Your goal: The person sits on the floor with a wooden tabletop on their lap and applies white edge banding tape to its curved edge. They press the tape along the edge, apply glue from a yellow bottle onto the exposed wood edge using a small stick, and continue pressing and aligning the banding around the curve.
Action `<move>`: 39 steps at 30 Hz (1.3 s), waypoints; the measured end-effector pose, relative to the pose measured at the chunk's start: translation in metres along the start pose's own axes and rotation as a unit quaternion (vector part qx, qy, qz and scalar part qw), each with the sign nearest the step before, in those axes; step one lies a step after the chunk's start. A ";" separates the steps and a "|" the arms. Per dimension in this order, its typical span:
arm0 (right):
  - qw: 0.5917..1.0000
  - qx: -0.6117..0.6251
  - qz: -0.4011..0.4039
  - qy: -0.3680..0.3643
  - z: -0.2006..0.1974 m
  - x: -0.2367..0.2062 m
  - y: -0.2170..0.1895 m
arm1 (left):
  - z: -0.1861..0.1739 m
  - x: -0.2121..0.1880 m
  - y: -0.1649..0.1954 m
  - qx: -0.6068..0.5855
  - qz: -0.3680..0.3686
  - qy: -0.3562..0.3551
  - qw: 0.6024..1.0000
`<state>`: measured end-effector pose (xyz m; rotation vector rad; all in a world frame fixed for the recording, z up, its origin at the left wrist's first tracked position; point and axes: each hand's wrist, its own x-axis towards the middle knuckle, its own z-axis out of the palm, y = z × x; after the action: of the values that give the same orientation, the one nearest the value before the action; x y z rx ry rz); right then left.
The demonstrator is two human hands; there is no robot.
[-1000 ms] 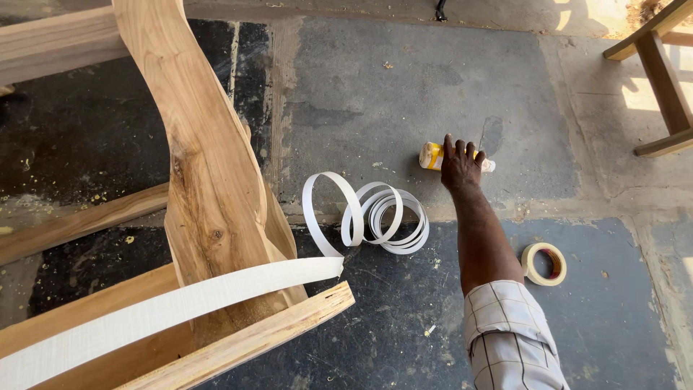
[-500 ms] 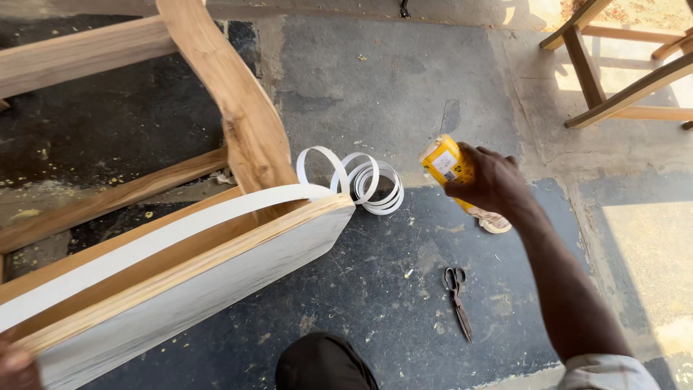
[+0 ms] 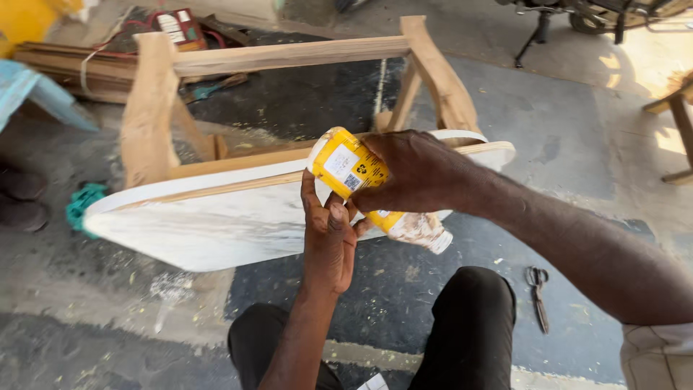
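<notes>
While kneeling over dark-trousered knees (image 3: 469,318), head view only. Right hand (image 3: 419,173) reaching in from right edge, forearm angled up-left, fingers wrapped tight round yellow glue bottle (image 3: 354,173). Bottle tilted, base up-left, smeared cap end (image 3: 422,232) pointing down-right. Held in the air in front of the white panel (image 3: 216,231), roughly mid-frame.

Left hand (image 3: 330,238) coming up from below between the knees, wrist straight, palm away from camera. Fingers curled loosely, fingertips (image 3: 312,189) touching underside of the bottle near its label. Not a full grasp; more a steadying contact, thumb side against the bottle body.

Behind the hands: unfinished wooden furniture frame (image 3: 289,54), curved legs, top rail running left to right. White panel leaning against its lower rail, white edge-banding strip (image 3: 462,135) looping over the right end.

Floor: dark, stained concrete (image 3: 563,130), flecks of debris. Scissors (image 3: 538,292) lying flat right of the right knee, well apart from both hands. Teal rag (image 3: 83,206) at panel's left end. Timber offcuts (image 3: 58,68) stacked top left, light blue object (image 3: 32,90) beside them. Another wooden frame (image 3: 675,119) at right edge in sunlight. Stand of some machine (image 3: 538,32) top right, too cropped to identify.
</notes>
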<state>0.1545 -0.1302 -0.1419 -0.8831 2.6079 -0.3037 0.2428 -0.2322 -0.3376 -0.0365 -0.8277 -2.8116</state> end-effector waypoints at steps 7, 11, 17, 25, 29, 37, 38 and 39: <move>0.946 0.302 -0.108 0.039 0.099 -0.002 -0.061 | -0.060 -0.054 0.100 0.014 0.138 0.162 0.977; 0.863 0.484 -0.123 0.084 0.139 -0.026 -0.020 | -0.084 -0.058 0.134 -0.094 0.154 0.244 0.953; 0.899 0.412 -0.145 0.033 0.215 -0.029 -0.057 | -0.118 -0.050 0.178 -0.190 0.206 0.213 0.936; 0.870 0.388 -0.294 0.076 0.195 -0.009 -0.135 | -0.139 -0.049 0.235 -0.229 0.151 0.197 0.941; 0.922 0.230 -0.296 0.095 0.184 0.000 -0.153 | -0.128 -0.047 0.242 -0.256 0.155 0.180 0.937; 0.894 0.297 -0.316 0.115 0.199 0.021 -0.159 | -0.097 -0.053 0.286 -0.037 0.355 0.221 0.908; 0.885 0.316 -0.324 0.107 0.202 0.022 -0.160 | -0.094 -0.054 0.295 -0.016 0.360 0.216 0.908; 0.876 0.335 -0.332 0.100 0.205 0.023 -0.161 | -0.091 -0.054 0.303 -0.013 0.365 0.215 0.906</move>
<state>0.3088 -0.2873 -0.2835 -1.4723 1.9937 -1.4366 0.3614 -0.5192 -0.2567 0.2182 -0.5194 -2.0086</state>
